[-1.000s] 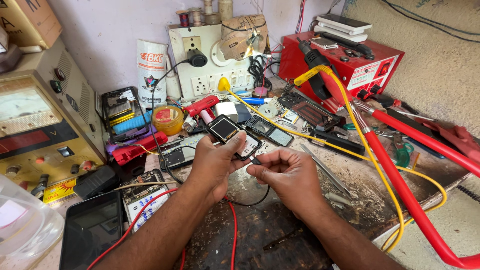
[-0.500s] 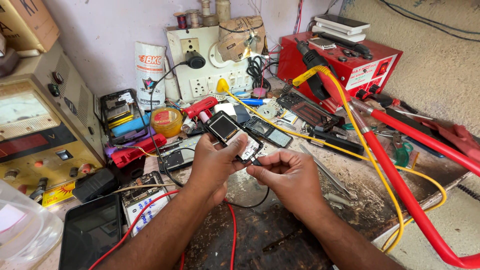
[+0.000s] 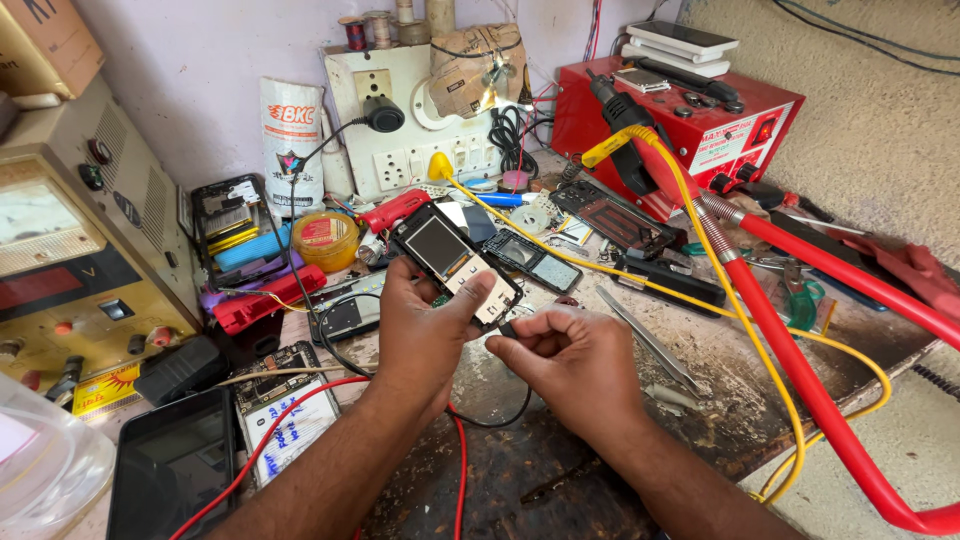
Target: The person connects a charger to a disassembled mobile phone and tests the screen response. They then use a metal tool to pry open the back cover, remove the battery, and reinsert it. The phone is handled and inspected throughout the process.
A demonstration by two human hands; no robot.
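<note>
Black-framed small phone (image 3: 450, 255), stripped of its casing, gripped in left hand (image 3: 420, 335) above desk (image 3: 560, 480), screen up, lower end turned toward right hand (image 3: 570, 365). Left hand closed around small phone from below, thumb pressed across keypad area, fingers hidden behind the body. Right hand pinched narrow, thumb and forefinger closed on plug end of thin black cable (image 3: 500, 418), remaining fingers curled in. Plug tip just beside lower edge of small phone, perhaps touching; seated or not, cannot tell from this view. Cable looped downward from right hand over dark desk surface, passing near red wire (image 3: 460, 470). Step in hand, as judged: mating of plug with lower edge of small phone, alignment stage. For next move, as judged: hold plug square to the opening, push short and straight along phone axis, brace small phone firmly with left hand, apply no side load. Possible faults: slip of bare body in grip, plug angled off the opening. On desk just right of right hand, metal tweezers (image 3: 655, 345), untouched; behind held phone, second opened phone (image 3: 535, 262), flat on desk, apart from both hands.
</note>
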